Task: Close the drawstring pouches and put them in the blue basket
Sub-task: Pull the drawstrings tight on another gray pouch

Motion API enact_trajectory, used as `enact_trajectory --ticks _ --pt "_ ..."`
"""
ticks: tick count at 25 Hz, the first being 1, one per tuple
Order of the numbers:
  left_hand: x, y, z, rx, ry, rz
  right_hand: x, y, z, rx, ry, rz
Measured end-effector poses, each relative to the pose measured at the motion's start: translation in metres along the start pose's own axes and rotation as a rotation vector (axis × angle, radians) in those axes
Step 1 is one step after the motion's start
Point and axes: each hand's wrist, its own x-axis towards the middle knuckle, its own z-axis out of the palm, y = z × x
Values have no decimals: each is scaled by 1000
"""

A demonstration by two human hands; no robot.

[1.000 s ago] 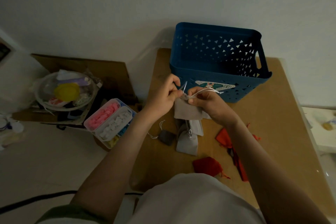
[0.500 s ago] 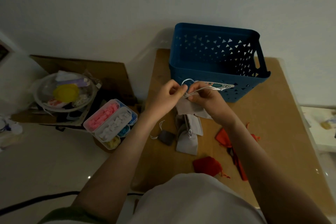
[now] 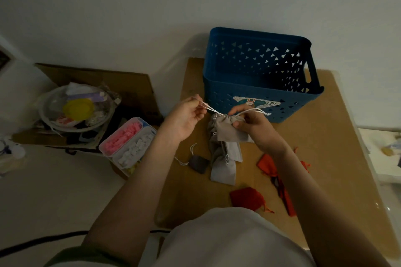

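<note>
Head view. Item: grey pouch, held just in front of the blue basket, level with the near wall at its left half, below the rim, body hanging down toward the table. Mouth gathered into puckers, not visibly sealed tight. Right hand: clenched round the pouch neck, thumb on the cloth, close against the basket's near wall; a second loop of cord trailing over its knuckles toward the basket label. Left hand: pinching the white cord between thumb and fingertips, out beyond the basket's left near corner. Key relation: cord drawn taut in a straight line from the pouch mouth out past that corner, long axis roughly parallel to the near wall; pouch on the basket side of the pinch, left hand on the far side. Judged step: cinching, near its end; further pull needed along that same line, away from the right hand. Judged next: lift over the near rim, right hand the nearer to the opening. Basket interior: no pouch visible. Remaining stock, nearer the person than the basket: grey pouches, one dark pouch, red pouches.
</note>
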Motion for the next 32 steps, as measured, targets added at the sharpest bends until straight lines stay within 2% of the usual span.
enact_trajectory --ticks 3,6,11,14,18,21,24,27,32 --pt "-2 4 -9 -37 -71 -111 1 2 -3 26 -7 2" --pt "-3 7 -15 -57 -154 -146 1 9 -12 76 8 30" --pt "1 -5 -7 -301 -243 -35 2 6 -9 247 -45 21" --pt "4 -16 -3 -342 -274 56 2 7 -5 305 -61 38" --pt "4 -16 0 -118 -60 183 -3 12 -5 417 -116 64" --pt "6 -14 0 76 -6 250 -4 8 -9 379 -80 41" --pt "6 -15 2 354 -24 276 1 1 -9 140 10 17" --pt "3 -14 4 543 -102 273 7 -19 -2 -35 26 -45" --pt "-2 -16 12 820 -190 300 12 -58 11 -170 -140 -162"
